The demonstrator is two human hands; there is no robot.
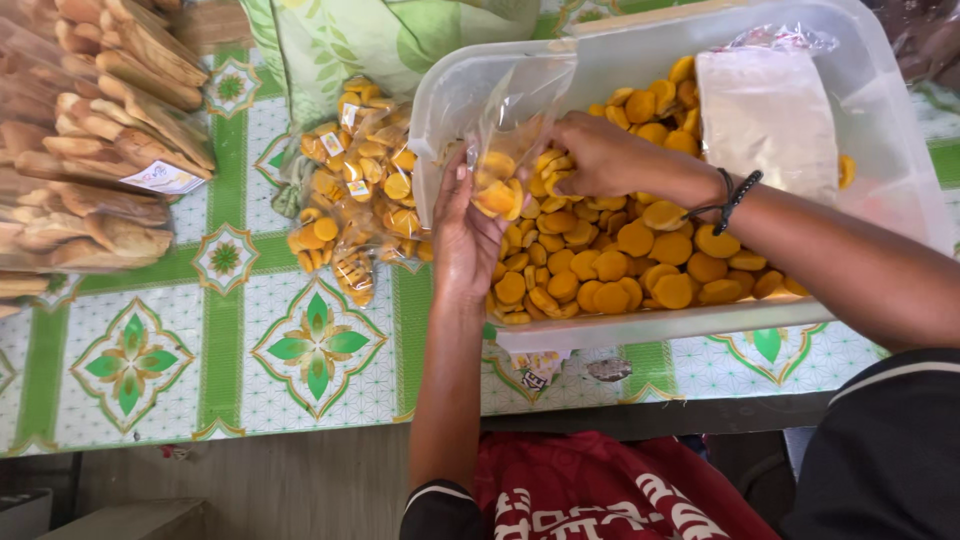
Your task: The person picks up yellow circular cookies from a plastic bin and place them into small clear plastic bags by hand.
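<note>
The left hand [462, 235] stands edge-up at the near rim of the tub, its fingers closed around the lower part of a small clear plastic bag [505, 150], pinching it so the mouth stays up and open. A few round orange-yellow biscuits already sit in the bottom of that bag. The right hand [600, 155] is curled beside the bag's mouth, fingers cupped over a small clutch of the same biscuits, touching the plastic; a dark cord bracelet [737, 197] circles its wrist.

Both hands work over a large translucent plastic tub [880, 120] whose floor is covered by a loose heap of round orange-yellow biscuits [620, 265]. A flat stack of empty clear bags [765, 105] leans against the far wall of the tub.

Left of the tub, on the green-and-white patterned tabletop [230, 340], lies a pile of filled, sealed biscuit packets [355, 190], and further left, bags of long pale-brown stick biscuits [100, 130].

Judging by this, the filling step is in hand and the bag is only partly full. The next move calls for tipping the handful cleanly through the held-open mouth without spilling.
</note>
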